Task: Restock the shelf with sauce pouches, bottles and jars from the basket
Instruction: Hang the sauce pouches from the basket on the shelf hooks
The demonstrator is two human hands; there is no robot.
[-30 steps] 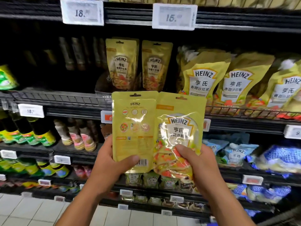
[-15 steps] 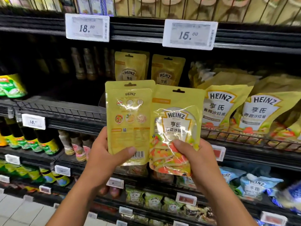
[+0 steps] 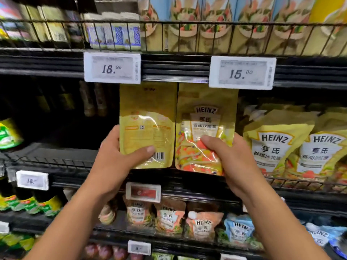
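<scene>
top shelf (image 3: 37, 62): i see salad-print cartons (image 3: 216, 34) upright behind a wire rail.
middle shelf (image 3: 65, 152): yellow heinz pouches (image 3: 274, 147) leaning at the right, dim bottles (image 3: 93, 100) far back at the left.
lower shelf (image 3: 105, 235): orange pouches (image 3: 169, 220), blue pouches (image 3: 238, 231), green-labelled bottles (image 3: 28, 205) at the left.
edge tags: i read 18.90 tag (image 3: 112, 68) and 15.00 tag (image 3: 242, 72).

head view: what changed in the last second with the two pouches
The left hand lifted its back-facing pouch and the right hand its front-facing pouch up toward the shelf. Their tops now reach the 18.90 tag and 15.00 tag, hiding the two pouches that stood behind. Nothing taken or let go; grips and side-by-side order unchanged.
</scene>
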